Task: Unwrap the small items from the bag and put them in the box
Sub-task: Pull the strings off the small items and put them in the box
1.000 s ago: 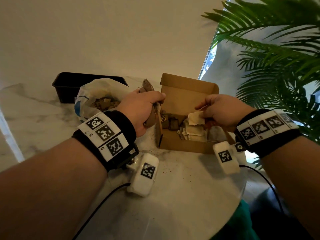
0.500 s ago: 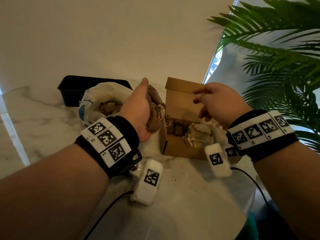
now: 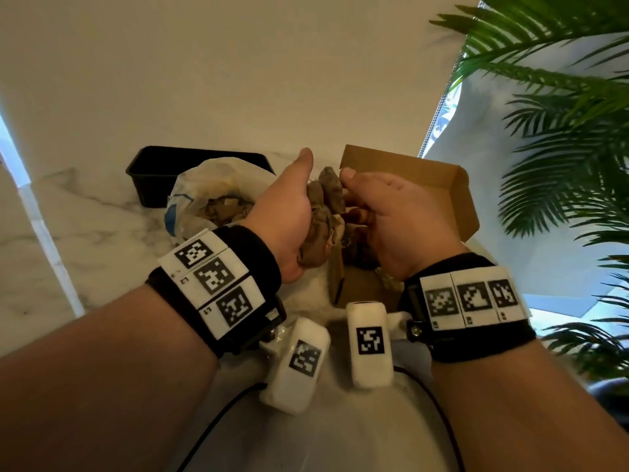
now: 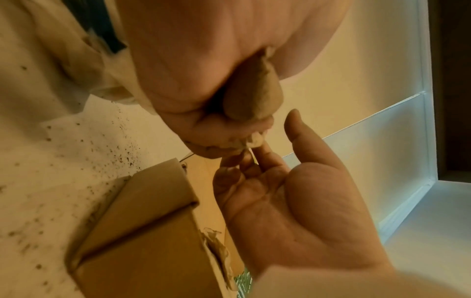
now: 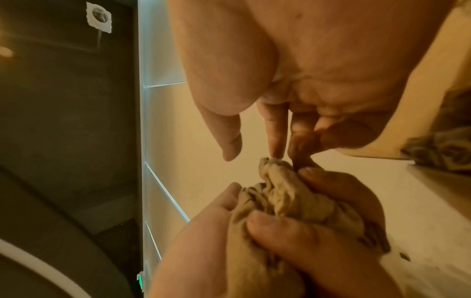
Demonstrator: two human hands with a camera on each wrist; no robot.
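Holding a crumpled brown paper bundle (image 3: 321, 212) in my left hand (image 3: 289, 216), I have the fingers curled round its lower part while its twisted top pokes out above the grip; my right hand (image 3: 391, 219) sits just to the right of that grip, thumb raised, fingertips (image 5: 276, 149) touching the top folds of the paper; from the right wrist view they look to be pinching a fold, though I cannot tell for sure, so the fingers read as loosely bent rather than clamped; directly beyond and below the grip stands the open cardboard box (image 3: 442, 185), flap up, with pale wrapped pieces (image 3: 360, 253) lying inside, mostly hidden by my right hand; to the left of the grip, just beside my left wrist, the white plastic bag (image 3: 190, 199) gapes open with more brown paper in it; behind the bag sits a black tray (image 3: 163, 168); dark crumbs speckle the marble table (image 4: 76, 141) under the grip.
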